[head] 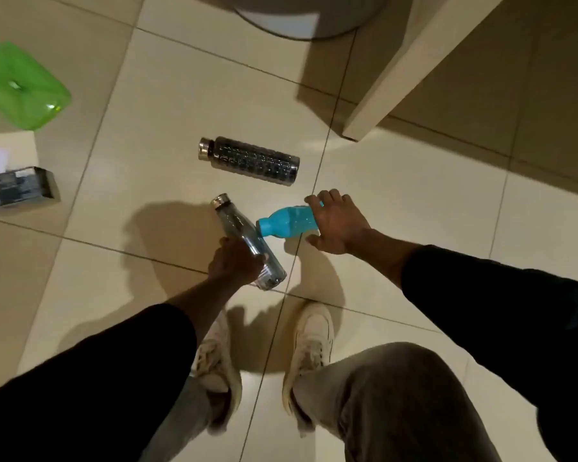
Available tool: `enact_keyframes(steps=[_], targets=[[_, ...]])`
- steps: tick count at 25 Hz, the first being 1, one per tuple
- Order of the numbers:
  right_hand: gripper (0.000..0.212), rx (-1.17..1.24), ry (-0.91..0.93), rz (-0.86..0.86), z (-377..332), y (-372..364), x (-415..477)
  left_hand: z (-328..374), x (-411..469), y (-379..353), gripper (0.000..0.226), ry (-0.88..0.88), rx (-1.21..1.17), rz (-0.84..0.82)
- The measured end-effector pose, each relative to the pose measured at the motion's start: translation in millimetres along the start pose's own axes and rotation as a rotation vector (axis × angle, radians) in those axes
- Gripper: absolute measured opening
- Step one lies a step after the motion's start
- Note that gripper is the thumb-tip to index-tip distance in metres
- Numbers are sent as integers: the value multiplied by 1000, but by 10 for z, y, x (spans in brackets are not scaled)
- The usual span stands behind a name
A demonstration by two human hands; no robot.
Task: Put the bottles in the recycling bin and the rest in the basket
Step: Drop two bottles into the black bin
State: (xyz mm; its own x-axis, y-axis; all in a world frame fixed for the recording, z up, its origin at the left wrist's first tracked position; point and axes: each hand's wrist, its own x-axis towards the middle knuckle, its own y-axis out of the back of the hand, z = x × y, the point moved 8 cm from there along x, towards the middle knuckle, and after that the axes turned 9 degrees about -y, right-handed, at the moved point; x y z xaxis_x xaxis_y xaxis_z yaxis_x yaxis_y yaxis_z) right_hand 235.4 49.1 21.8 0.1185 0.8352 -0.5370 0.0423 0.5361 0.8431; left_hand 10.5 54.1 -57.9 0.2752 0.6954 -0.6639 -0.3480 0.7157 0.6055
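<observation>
My left hand [236,263] grips a clear grey bottle [239,233] with a silver cap near its base, cap pointing away from me. My right hand [337,225] holds a turquoise bottle [286,220] by its base; its cap points left and touches the clear bottle. Farther out, a dark dimpled metal bottle [252,160] with a silver cap lies on its side on the tiled floor, apart from both hands.
A green plastic lid or container [20,83] lies at the far left, with a pale card [9,151] and a dark box [17,188] below it. A beige furniture leg [397,65] stands at upper right, a grey round base [301,18] at top. My shoes [311,345] are below.
</observation>
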Motion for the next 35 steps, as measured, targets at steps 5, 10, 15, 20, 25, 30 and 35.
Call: enact_keyframes(steps=[5, 10, 15, 20, 25, 30, 35], targets=[[87, -122, 47, -15, 4, -795, 549, -338, 467, -394, 98, 267, -259, 142], [79, -145, 40, -34, 19, -1042, 725, -493, 515, -633, 86, 469, -543, 123], [72, -13, -45, -48, 63, -762, 327, -474, -23, -366, 90, 475, -523, 108], [71, 230, -141, -48, 74, 279, -501, -153, -1071, 619, 81, 432, -575, 178], [75, 382, -187, 11, -37, 1638, -1384, 492, -2123, 1844, 80, 294, -603, 222], [75, 512, -219, 46, -259, 2906, -2123, 1155, -3018, 2921, 87, 252, -642, 260], [74, 628, -194, 33, -405, 3826, -2506, 1593, -3585, 3663, 85, 198, -650, 325]])
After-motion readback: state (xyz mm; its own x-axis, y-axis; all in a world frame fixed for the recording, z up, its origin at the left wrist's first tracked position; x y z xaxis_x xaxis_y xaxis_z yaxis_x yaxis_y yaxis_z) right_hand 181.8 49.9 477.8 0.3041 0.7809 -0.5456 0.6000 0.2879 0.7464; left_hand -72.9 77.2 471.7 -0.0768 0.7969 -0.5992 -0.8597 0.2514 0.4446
